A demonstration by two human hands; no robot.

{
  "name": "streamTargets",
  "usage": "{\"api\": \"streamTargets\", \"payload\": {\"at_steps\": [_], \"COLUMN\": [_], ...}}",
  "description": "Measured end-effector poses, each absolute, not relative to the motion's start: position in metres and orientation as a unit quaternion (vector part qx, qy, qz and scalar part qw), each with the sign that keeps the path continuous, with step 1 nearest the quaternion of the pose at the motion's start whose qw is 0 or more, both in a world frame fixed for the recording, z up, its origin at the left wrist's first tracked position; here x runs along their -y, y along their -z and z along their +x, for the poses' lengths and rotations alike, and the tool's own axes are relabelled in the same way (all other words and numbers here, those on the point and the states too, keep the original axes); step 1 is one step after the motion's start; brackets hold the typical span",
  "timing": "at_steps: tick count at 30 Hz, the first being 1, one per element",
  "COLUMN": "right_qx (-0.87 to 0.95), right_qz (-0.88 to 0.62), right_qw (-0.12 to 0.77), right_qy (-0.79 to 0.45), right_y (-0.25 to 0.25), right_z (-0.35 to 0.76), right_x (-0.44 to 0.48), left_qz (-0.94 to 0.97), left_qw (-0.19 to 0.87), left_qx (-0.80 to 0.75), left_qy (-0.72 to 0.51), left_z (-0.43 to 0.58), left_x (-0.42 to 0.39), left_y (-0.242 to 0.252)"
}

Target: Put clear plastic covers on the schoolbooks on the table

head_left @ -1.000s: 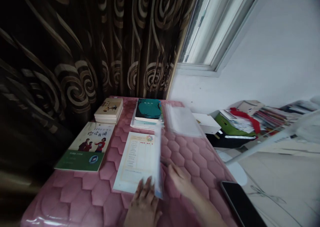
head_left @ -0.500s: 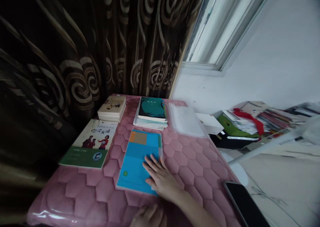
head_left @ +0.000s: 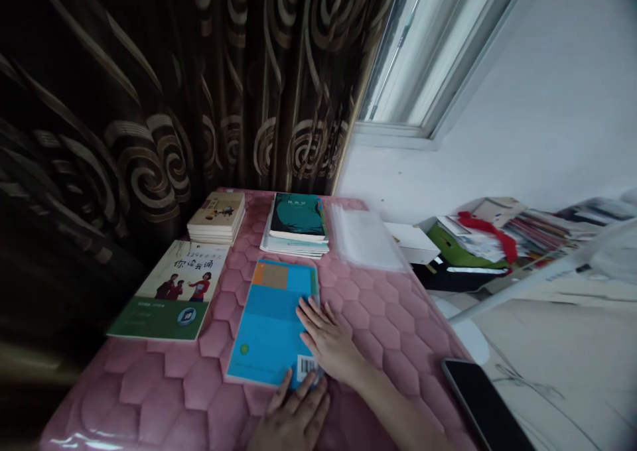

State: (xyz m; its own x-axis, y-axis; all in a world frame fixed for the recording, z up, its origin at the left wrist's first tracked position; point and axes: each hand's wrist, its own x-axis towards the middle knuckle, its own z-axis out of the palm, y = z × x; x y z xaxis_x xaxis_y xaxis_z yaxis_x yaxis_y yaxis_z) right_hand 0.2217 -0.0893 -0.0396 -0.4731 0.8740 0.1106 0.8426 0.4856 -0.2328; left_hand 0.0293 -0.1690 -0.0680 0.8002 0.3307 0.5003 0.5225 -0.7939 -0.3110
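"What are the hands doing?"

"Both lie flat, close together with fingers spread, clamped on nothing. The right hand (head_left: 328, 345) rests on the right edge of the blue book (head_left: 271, 325); the left hand (head_left: 291, 411) has its fingertips at the lower right corner, by the barcode (head_left: 306, 366)."

"How far along is it?"

"The book is already shut. I'd judge the pressing along that right edge is unfinished, as both hands are on it. Whether more is left, I can't tell."

"And how does the book look?"

"It's flat, with an orange and tan patch up top and a green dot low on the left."

"Where is it?"

"On the pink table (head_left: 398, 331), between the green-and-white book (head_left: 174, 298) and the phone (head_left: 485, 401). Beyond are the teal book (head_left: 298, 215) on a pile and some clear sheets (head_left: 368, 239)."
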Motion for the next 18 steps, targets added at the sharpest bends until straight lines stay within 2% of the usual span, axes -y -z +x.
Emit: {"api": "streamTargets", "payload": {"at_steps": [3,7,11,15,18], "right_qx": [0.841,0.819,0.794,0.784,0.756], "right_qz": [-0.528,-0.560,-0.594,-0.596,-0.604], "right_qw": [0.093,0.107,0.105,0.144,0.231], "right_qy": [-0.073,-0.070,-0.081,-0.095,-0.105], "right_y": [0.039,0.041,0.045,0.049,0.050], "right_z": [0.227,0.238,0.244,0.244,0.242], "right_x": [0.068,0.030,0.002,-0.005,0.003], "left_qz": [-0.910,-0.928,-0.946,-0.882,-0.780], "left_qw": [0.235,0.222,0.120,-0.019,-0.073], "left_qx": [0.239,0.228,0.237,0.407,0.568], "left_qy": [0.244,0.195,0.186,0.238,0.254], "left_z": [0.029,0.029,0.029,0.009,-0.018], "left_x": [0.167,0.167,0.170,0.147,0.103], "left_y": [0.070,0.071,0.063,0.034,0.011]}}
